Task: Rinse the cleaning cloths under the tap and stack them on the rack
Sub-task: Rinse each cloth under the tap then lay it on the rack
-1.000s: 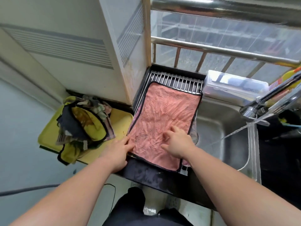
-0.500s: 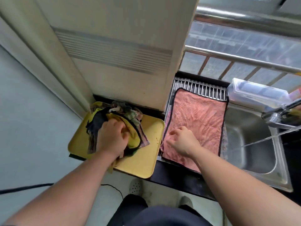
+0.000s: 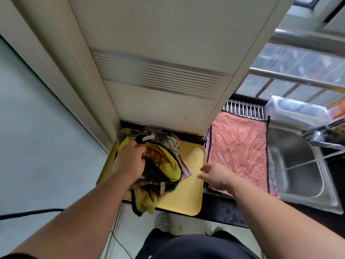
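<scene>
Head view: left hand point(image 3: 130, 159) curls its fingers into the cloth pile point(image 3: 162, 165) on the yellow tray point(image 3: 188, 199), apparently picking the next piece to rinse. Right hand point(image 3: 216, 176), fingers loose and empty, hovers at the pile's 3 o'clock; pink cloth point(image 3: 240, 146) lies flat on the rack point(image 3: 242, 109) beyond.

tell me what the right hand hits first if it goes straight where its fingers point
Probably the cloth pile: the right hand points left over a bare strip of yellow tray, with the pile's striped edge next in line. Height is unclear.
</scene>
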